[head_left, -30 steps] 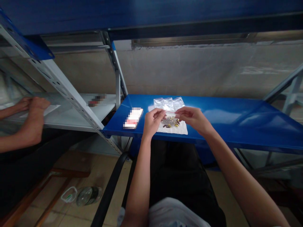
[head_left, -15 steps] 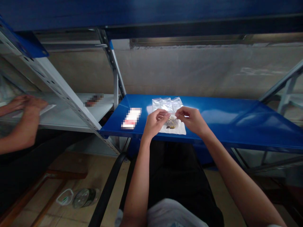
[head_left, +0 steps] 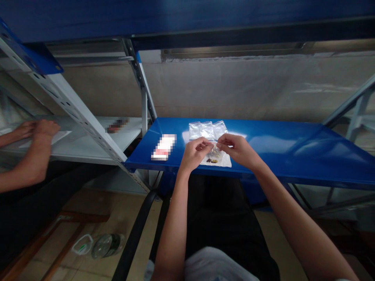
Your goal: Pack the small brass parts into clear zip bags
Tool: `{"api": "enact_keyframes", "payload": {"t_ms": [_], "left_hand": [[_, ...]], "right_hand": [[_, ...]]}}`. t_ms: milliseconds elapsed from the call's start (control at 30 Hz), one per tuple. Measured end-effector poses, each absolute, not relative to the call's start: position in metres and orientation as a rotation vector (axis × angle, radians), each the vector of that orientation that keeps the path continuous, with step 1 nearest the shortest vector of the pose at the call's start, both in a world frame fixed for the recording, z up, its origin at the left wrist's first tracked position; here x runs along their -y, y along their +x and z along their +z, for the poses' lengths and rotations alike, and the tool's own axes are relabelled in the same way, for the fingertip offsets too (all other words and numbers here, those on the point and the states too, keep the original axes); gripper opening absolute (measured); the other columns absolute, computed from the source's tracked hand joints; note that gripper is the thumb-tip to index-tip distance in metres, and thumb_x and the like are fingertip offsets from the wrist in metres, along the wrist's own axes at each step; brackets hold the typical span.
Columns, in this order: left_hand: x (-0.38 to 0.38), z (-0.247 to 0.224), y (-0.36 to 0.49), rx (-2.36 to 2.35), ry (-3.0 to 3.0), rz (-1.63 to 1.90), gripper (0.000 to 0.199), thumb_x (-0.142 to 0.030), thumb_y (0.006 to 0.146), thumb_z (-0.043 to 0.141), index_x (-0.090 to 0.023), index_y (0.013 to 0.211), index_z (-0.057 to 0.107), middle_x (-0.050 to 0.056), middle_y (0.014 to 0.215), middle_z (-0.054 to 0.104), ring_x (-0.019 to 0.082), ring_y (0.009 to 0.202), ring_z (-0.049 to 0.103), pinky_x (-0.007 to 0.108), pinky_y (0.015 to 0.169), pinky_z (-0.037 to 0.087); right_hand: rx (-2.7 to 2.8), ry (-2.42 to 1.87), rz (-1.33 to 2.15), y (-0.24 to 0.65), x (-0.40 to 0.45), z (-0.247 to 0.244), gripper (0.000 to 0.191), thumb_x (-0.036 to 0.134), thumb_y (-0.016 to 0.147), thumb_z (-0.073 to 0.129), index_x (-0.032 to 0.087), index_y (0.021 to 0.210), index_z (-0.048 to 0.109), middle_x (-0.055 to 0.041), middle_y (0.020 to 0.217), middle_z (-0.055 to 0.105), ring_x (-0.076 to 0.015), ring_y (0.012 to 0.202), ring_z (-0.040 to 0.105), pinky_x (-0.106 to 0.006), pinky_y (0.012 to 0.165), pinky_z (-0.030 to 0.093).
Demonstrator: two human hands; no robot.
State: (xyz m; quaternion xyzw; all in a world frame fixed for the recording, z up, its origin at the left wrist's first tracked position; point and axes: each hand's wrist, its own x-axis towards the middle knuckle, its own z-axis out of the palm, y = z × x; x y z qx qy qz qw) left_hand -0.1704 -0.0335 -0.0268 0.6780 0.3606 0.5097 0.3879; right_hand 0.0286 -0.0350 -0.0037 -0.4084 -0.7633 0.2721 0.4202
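The flat blue metal worktop (head_left: 295, 152) is mounted below a blue upper shelf panel (head_left: 187, 19). At its left, the light-grey metal shelf (head_left: 84, 150) is occupied by a co-worker's hands (head_left: 45, 128). Between both surfaces, a slanted grey perforated metal upright (head_left: 79, 107) is fixed. On the floor, a clear round plastic bottle (head_left: 107, 246) is laid on its side.

The left hand (head_left: 192, 156) and the right hand (head_left: 238, 149) are positioned close together above the worktop's near edge. By the thumb and fingers of each, the top edge of a small clear plastic bag (head_left: 216, 152) is pinched. Behind the hands, flat clear zip-top plastic bags (head_left: 207, 129) are laid side by side. To the left, a pixelated pale rectangular object (head_left: 164, 147) is placed, well apart from them. Small dark and yellow pieces (head_left: 214, 160) are seen at the held bag's lower part.
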Motion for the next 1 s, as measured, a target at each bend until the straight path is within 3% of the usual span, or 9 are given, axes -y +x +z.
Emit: {"api": "enact_keyframes", "payload": {"t_ms": [167, 333, 533, 733, 867, 1000], "left_hand": [[0.03, -0.033, -0.167, -0.838, 1.735, 1.251, 0.029, -0.045, 0.093, 0.07, -0.016, 0.093, 0.072, 0.005, 0.087, 0.073, 0.017, 0.08, 0.068, 0.024, 0.069, 0.049], [0.028, -0.036, -0.164, -0.829, 1.749, 1.278, 0.033, -0.048, 0.094, 0.069, -0.015, 0.092, 0.072, 0.006, 0.086, 0.073, 0.018, 0.081, 0.068, 0.026, 0.073, 0.051], [0.032, -0.032, -0.163, -0.883, 1.778, 1.289, 0.029, -0.043, 0.091, 0.074, -0.015, 0.081, 0.074, 0.004, 0.075, 0.073, 0.016, 0.07, 0.065, 0.024, 0.063, 0.047], [0.029, -0.037, -0.158, -0.812, 1.65, 1.241, 0.028, -0.041, 0.091, 0.075, -0.015, 0.099, 0.081, 0.008, 0.088, 0.08, 0.022, 0.081, 0.075, 0.029, 0.075, 0.057], [0.032, -0.037, -0.151, -0.802, 1.605, 1.209, 0.027, -0.04, 0.09, 0.075, -0.013, 0.088, 0.08, 0.008, 0.078, 0.078, 0.02, 0.075, 0.074, 0.028, 0.072, 0.057], [0.034, -0.038, -0.139, -0.81, 1.522, 1.207, 0.029, -0.041, 0.093, 0.072, -0.014, 0.096, 0.08, 0.008, 0.078, 0.078, 0.018, 0.072, 0.074, 0.025, 0.063, 0.055]], "right_hand": [[1.961, -1.068, 0.564, 0.029, 0.036, -0.004, 0.023, 0.04, 0.091, 0.064, 0.019, 0.082, 0.064, -0.0025, 0.07, 0.065, -0.0165, 0.066, 0.057, -0.03, 0.065, 0.047], [1.957, -1.032, 0.672, 0.032, 0.036, -0.002, 0.027, 0.045, 0.09, 0.067, 0.018, 0.087, 0.07, -0.0057, 0.078, 0.072, -0.019, 0.071, 0.064, -0.031, 0.068, 0.05], [2.022, -1.055, 0.631, 0.039, 0.034, -0.003, 0.028, 0.044, 0.09, 0.067, 0.019, 0.079, 0.068, -0.0036, 0.071, 0.069, -0.0175, 0.067, 0.06, -0.03, 0.065, 0.046], [2.019, -1.184, 0.467, 0.054, 0.034, 0.007, 0.027, 0.04, 0.09, 0.065, 0.019, 0.072, 0.067, -0.0023, 0.065, 0.066, -0.0158, 0.063, 0.055, -0.029, 0.062, 0.041], [1.983, -1.169, 0.707, 0.07, 0.035, 0.015, 0.032, 0.05, 0.088, 0.071, 0.018, 0.082, 0.072, -0.0038, 0.069, 0.071, -0.0169, 0.065, 0.062, -0.03, 0.065, 0.046], [2.048, -1.201, 0.932, 0.085, 0.033, 0.015, 0.034, 0.052, 0.081, 0.077, 0.019, 0.09, 0.076, -0.0057, 0.083, 0.077, -0.02, 0.076, 0.069, -0.03, 0.069, 0.051]]}}
